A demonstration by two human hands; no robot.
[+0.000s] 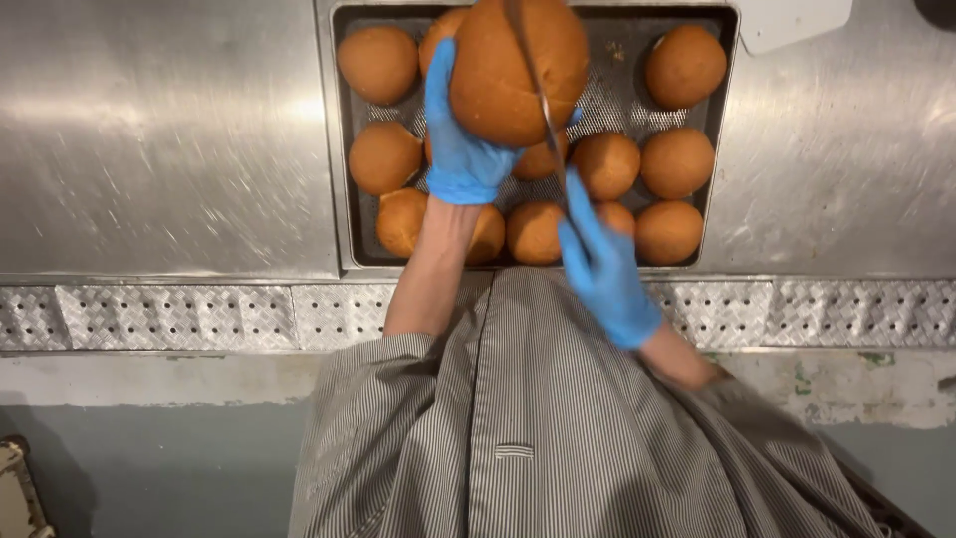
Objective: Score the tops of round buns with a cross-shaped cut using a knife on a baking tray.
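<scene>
Bun (pixel 508 75) hides blurred knife (pixel 543 100) tip.

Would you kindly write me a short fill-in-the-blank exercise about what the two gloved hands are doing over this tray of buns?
1. The left hand holds up a round brown ____.
2. The right hand draws a ____ through the held bun.
3. Both hands wear gloves coloured ____.
4. The other buns sit on a dark perforated ____ on the steel counter.

Missing words: bun; knife; blue; tray

Round brown bun (pixel 508 75) held above tray, knife (pixel 543 105) slicing in.
</scene>
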